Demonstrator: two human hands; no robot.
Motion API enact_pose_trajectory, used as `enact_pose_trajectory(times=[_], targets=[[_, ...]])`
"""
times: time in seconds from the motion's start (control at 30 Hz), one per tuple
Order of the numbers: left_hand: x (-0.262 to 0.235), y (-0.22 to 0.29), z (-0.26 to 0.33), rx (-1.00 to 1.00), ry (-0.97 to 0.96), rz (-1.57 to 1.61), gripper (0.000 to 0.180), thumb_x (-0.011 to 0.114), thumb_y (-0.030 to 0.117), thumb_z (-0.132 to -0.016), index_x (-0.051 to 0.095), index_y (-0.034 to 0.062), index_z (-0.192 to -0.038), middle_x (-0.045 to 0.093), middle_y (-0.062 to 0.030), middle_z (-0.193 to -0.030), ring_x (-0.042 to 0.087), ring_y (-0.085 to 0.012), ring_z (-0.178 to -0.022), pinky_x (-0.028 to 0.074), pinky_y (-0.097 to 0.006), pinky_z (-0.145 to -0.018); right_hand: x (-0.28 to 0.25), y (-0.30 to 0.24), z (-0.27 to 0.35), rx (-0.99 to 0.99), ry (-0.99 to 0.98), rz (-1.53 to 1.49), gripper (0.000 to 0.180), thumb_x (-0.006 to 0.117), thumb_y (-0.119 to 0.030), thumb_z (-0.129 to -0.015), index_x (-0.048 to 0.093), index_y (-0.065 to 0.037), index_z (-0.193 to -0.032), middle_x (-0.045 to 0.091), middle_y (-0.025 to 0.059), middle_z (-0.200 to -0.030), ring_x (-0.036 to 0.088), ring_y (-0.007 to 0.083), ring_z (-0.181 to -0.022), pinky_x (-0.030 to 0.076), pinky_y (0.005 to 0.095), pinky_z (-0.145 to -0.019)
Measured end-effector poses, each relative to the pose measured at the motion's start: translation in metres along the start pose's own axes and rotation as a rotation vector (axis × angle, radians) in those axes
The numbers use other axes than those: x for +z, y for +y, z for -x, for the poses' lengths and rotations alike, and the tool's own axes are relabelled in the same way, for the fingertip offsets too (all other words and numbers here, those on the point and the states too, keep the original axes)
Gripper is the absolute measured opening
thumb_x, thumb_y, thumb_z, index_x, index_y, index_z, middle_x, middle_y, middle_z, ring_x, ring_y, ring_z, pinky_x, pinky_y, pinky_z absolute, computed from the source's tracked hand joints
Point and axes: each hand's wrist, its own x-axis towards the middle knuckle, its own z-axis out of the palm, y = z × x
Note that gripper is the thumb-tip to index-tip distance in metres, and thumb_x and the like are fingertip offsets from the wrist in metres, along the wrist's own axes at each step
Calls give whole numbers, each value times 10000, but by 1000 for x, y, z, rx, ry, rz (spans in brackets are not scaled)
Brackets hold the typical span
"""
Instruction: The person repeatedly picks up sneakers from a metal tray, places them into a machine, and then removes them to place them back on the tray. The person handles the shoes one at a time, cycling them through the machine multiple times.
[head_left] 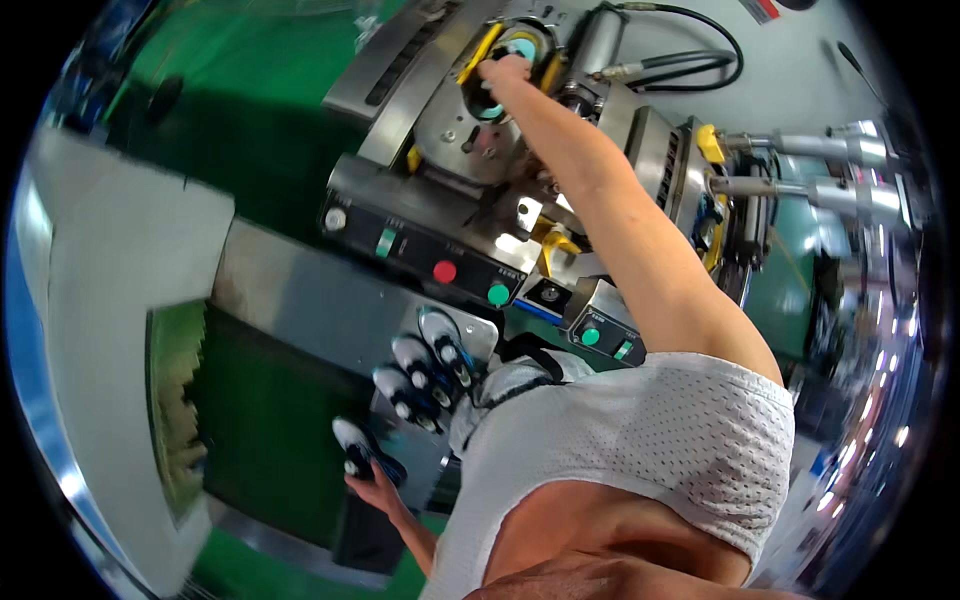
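My right arm reaches far forward over the metal machine. There my right hand (506, 74) is closed at a dark, light-blue, shoe-shaped piece (518, 48), set between yellow side parts; its fingertips are partly hidden. Low on the left, my left hand (376, 490) is closed around the near end of a dark blue shoe with a white end (356, 441). Several similar shoes (424, 364) stand side by side on a metal shelf (482, 334) in front of my body.
A control panel (405, 248) with red and green buttons runs along the machine's near edge. A smaller button box (606, 325) is right of it. Black hoses (700, 62) and metal cylinders (835, 192) lie to the right. A pale cabinet (110, 250) borders the green floor (275, 400).
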Motion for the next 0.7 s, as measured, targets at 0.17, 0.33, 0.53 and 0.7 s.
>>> enact_pose_trajectory(times=[0.17,0.33,0.53,0.7], targets=[[62,-54,57,-259,-3,189,664,754,241,-832,411,-56,-1317,484,-243,-1256,499,-383,-1161,378,-423,-1024,-50,3,2,-329,-325,322,440,773,-253,-780,631,12,-1101,633,178,-1152,651,312,-956,518,471,-868],[98,-90,61,-100,229,161,653,748,176,-786,400,-81,-1275,478,-271,-1156,477,-434,-1079,376,-467,-971,-84,-2,16,-483,-489,-22,496,718,-219,-830,547,98,-1170,609,189,-1186,632,283,-991,507,434,-826],[81,-77,69,-141,237,68,620,762,229,-784,430,-84,-1203,492,-270,-1104,493,-436,-1032,384,-508,-929,-226,167,298,-1436,-560,92,786,639,-245,-893,227,129,-1448,223,354,-1505,217,452,-1426,188,435,-1182],[52,-53,56,-44,87,73,769,775,227,-764,368,-84,-1337,453,-294,-1265,457,-441,-1140,360,-486,-1011,-199,313,290,-1592,-588,861,921,739,-177,-775,192,106,-1459,181,331,-1519,144,489,-1430,163,558,-1159]])
